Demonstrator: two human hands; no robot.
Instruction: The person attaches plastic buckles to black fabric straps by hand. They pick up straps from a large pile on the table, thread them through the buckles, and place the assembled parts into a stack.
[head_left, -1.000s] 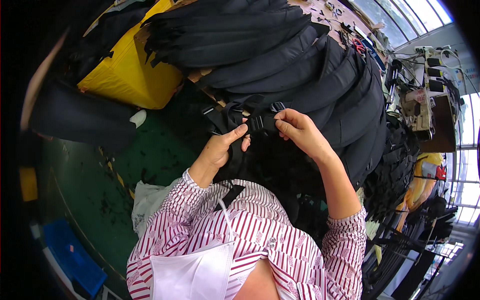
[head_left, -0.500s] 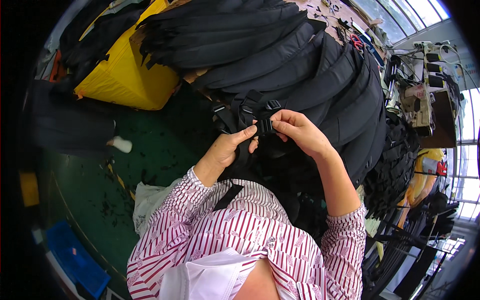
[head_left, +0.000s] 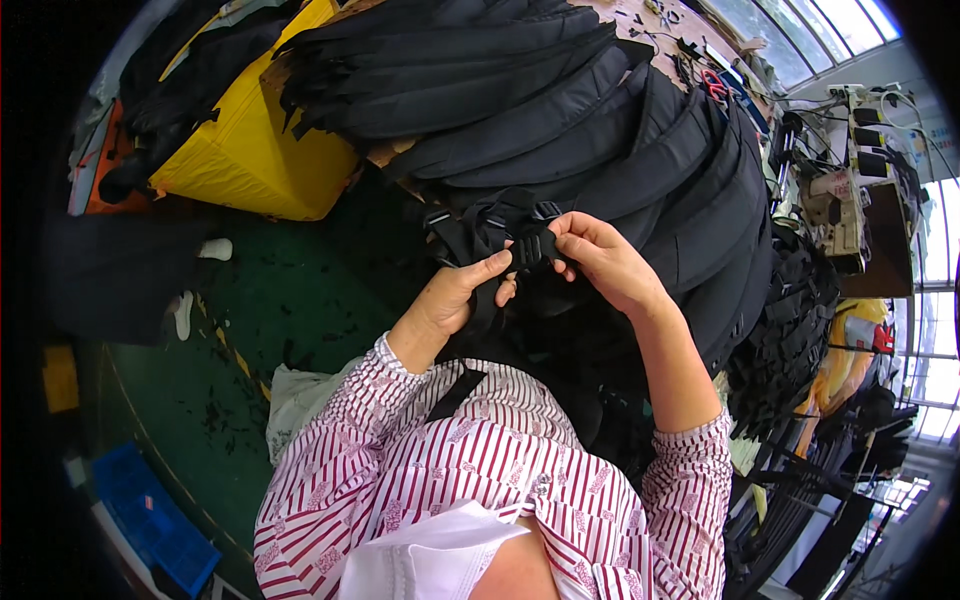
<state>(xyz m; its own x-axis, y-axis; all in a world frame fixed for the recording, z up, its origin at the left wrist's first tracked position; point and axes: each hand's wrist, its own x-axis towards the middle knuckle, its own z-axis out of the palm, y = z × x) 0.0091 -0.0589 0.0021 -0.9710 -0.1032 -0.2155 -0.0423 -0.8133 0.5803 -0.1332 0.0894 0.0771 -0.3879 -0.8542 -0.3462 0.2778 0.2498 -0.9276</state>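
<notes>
My left hand (head_left: 455, 292) pinches a black plastic strap buckle (head_left: 527, 251) between thumb and fingers. At the buckle's right side, my right hand (head_left: 606, 262) grips the end of a black webbing strap (head_left: 551, 244) that meets the buckle. More black webbing (head_left: 460, 238) with small plastic fittings bunches just beyond my left thumb, and a length hangs down below that hand. Close behind lies a large fanned pile of padded black shoulder straps (head_left: 560, 110). Whether the webbing passes fully through the buckle is too dark to tell.
A yellow bin (head_left: 265, 150) stands at far left, with black pieces beside it. Next to it, a person in dark clothing (head_left: 125, 280) stands on the green floor (head_left: 260, 330). A blue crate (head_left: 155, 515) sits lower left. Machinery (head_left: 845, 210) and hanging black straps (head_left: 790, 320) line the right.
My right hand has shifted slightly right, drawing the webbing end out from the buckle. My left hand stays put. The person at left has moved further left, and both shoes now show.
</notes>
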